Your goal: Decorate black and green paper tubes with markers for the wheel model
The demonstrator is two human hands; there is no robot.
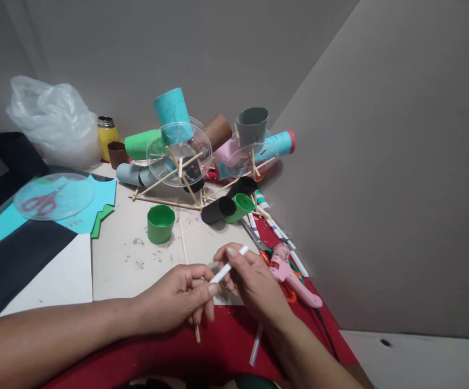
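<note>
Both hands meet low in the middle over the table's red cloth [169, 351]. My left hand [178, 300] is closed in a pinch on the lower end of a thin white stick [229, 266]. My right hand [248, 278] pinches the same stick nearer its upper tip. A thin wooden skewer [196, 332] pokes out under my left hand. Another white straw [255, 346] lies on the cloth below my right wrist. Behind the hands stands a wheel model [180, 173] of skewers, clear plastic discs and coloured paper cups.
A pink glue gun [289, 273] and markers [277, 229] lie to the right by a cardboard wall. A green cup [160, 223] stands on the white board [121, 270]. At left are a clear lid [54, 195] over red scissors, blue and black paper, a plastic bag [54, 121], a yellow bottle [107, 135].
</note>
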